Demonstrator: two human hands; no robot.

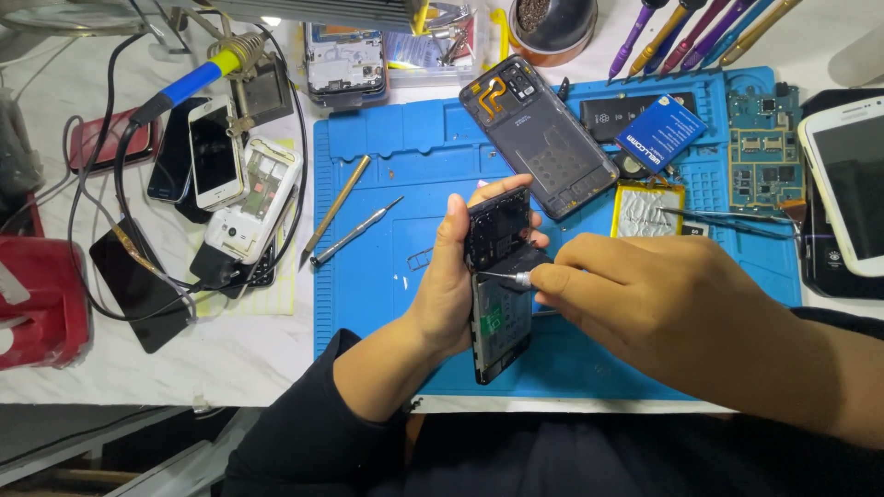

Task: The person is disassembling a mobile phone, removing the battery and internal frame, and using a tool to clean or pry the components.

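Note:
My left hand grips an opened black smartphone, held upright above a blue repair mat, its bare inner side towards me. A black plastic cover piece sits tilted at the phone's top, under my left fingertips. My right hand pinches a small silver screwdriver, whose tip touches the phone just below that cover piece.
On the mat lie a dark phone back cover, two loose screwdrivers, a blue battery, a foil-backed part and a circuit board. Several phones and a soldering iron lie left. A white phone is at right.

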